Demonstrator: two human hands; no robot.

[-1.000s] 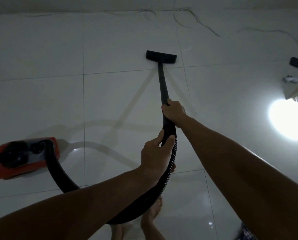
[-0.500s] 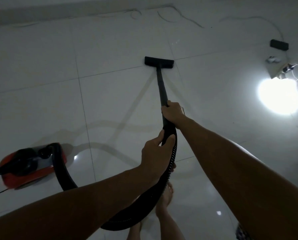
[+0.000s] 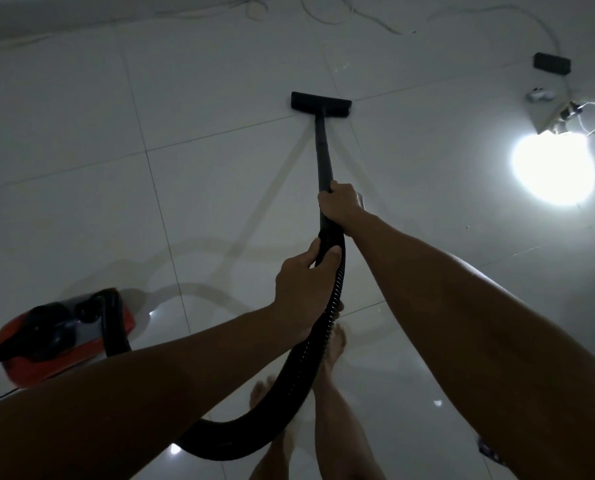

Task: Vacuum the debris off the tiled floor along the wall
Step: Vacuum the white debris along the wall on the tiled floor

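Two hands on the vacuum, both clamped: right hand [image 3: 339, 202] wrapped round the black wand [image 3: 323, 157] further down, left hand [image 3: 304, 285] gripping where the wand meets the ribbed hose [image 3: 309, 358], one just behind the other. Floor nozzle [image 3: 321, 105] sits flat on the tiled floor [image 3: 202, 81], near a grout line, still well short of the wall [image 3: 81, 8] at the top. Wand looks rigid and light, steers best from this two-handed hold; the hose is floppy, loops down past bare feet to the red canister [image 3: 64, 341] on the left, probably heavy enough to drag. Canister would hold the dust, contents not visible. No debris clearly visible in this dim light. Loose cables [image 3: 358, 19] along the wall could snag the nozzle. Lamp [image 3: 552, 168] glaring on the right.
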